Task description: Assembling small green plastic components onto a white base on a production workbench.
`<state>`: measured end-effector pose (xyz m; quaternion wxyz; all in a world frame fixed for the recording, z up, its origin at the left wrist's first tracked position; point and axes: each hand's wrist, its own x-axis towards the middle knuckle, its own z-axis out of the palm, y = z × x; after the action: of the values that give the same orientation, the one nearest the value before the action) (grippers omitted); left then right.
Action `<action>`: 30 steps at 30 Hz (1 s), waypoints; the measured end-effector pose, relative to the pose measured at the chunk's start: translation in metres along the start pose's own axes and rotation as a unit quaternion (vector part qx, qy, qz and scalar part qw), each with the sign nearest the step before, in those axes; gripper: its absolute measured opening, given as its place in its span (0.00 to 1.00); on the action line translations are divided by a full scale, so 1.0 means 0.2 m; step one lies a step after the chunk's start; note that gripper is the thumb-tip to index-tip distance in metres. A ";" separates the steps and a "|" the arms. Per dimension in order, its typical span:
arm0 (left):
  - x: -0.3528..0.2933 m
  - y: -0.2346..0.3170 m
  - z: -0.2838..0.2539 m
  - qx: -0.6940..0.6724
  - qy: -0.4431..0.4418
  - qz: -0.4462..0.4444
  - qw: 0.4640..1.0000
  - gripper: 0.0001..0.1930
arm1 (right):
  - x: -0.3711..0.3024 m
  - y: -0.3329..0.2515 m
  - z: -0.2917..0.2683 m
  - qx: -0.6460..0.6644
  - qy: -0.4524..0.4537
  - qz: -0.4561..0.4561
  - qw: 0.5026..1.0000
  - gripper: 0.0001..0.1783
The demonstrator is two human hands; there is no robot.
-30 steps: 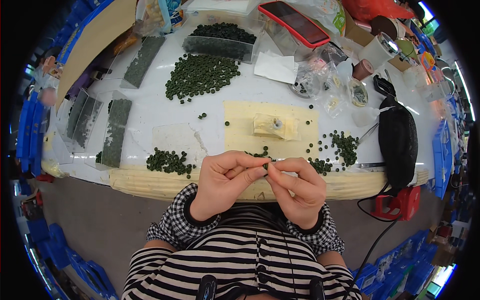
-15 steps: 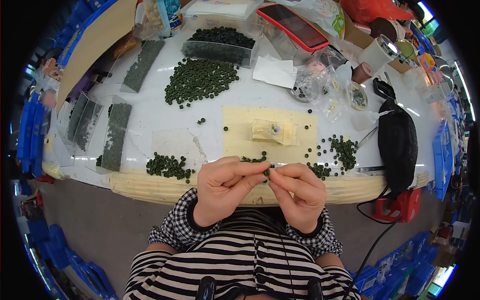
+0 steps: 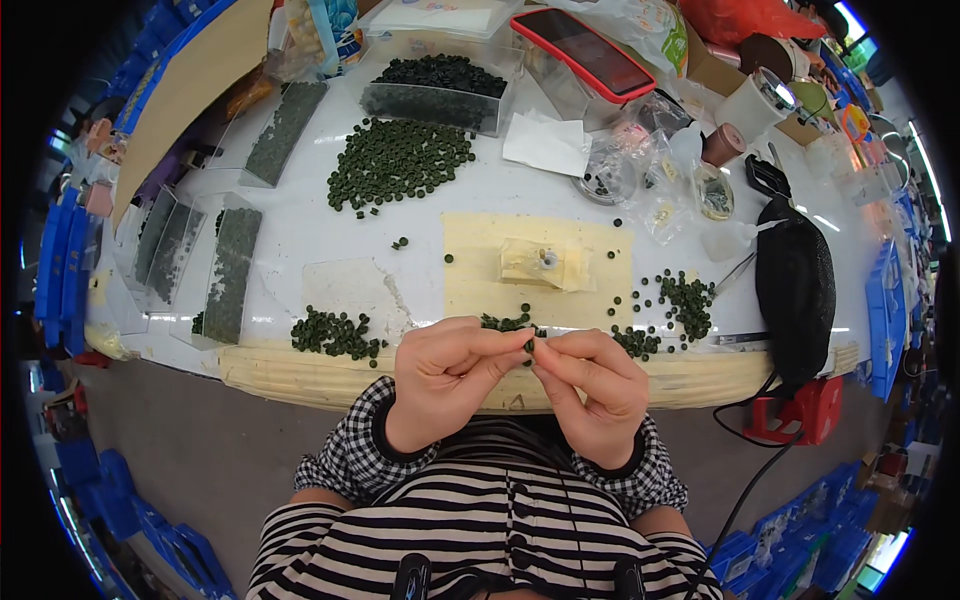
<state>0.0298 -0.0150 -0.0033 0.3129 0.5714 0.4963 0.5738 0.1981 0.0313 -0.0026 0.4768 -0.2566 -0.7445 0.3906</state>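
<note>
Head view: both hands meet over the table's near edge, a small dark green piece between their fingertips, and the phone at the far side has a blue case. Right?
One error: the phone has a red case, as the head view shows. The left hand and right hand, with the small dark green piece, are as stated.

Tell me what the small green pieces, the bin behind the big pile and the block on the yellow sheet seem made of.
Green pieces: perhaps plastic or stone; dark, fairly dull, too small to settle.
Bin: probably clear, glossy plastic; contents show through its front wall.
Block: wrapped in matte yellow tape or paper, creased; core hidden.
</note>
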 end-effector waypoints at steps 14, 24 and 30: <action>0.02 0.02 0.01 0.028 0.008 -0.003 1.000 0.12 | -0.01 0.01 0.00 -0.018 0.022 -0.004 1.000 0.18; 0.02 0.01 0.03 0.002 0.006 -0.034 0.999 0.12 | 0.00 0.01 -0.02 -0.034 0.014 0.009 0.999 0.17; 0.01 0.00 0.02 -0.002 0.013 -0.046 0.999 0.12 | 0.00 0.00 -0.01 -0.023 -0.001 0.034 0.999 0.15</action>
<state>0.0330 -0.0122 -0.0034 0.3340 0.5399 0.5245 0.5673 0.2003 0.0326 -0.0013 0.4567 -0.2927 -0.7444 0.3895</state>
